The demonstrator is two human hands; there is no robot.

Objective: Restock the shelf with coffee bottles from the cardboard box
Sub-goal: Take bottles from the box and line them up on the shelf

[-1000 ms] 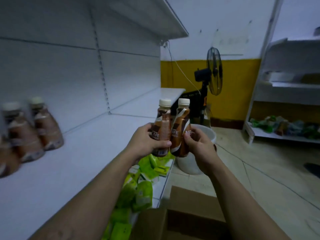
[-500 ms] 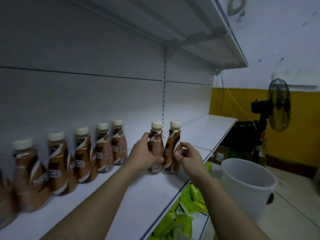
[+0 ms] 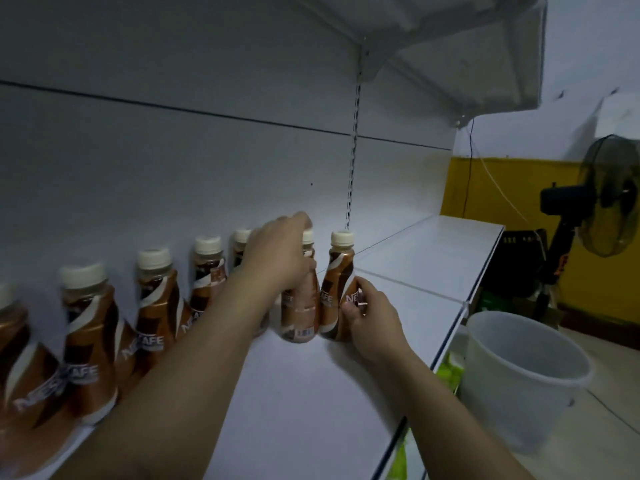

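- Left hand [image 3: 280,254] is reaching forward, fingers wrapping one coffee bottle [image 3: 300,306] near the shelf [image 3: 311,393] back wall.
- Right hand [image 3: 372,320] is gripping the neighbouring bottle [image 3: 337,289], both upright and touching.

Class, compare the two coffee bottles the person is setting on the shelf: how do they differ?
The left-hand bottle is gripped high and shows a barcode; its cap is partly hidden. The right-hand bottle is held low by the right hand, logo showing, cap clear. Both stand upright on the shelf, side by side.
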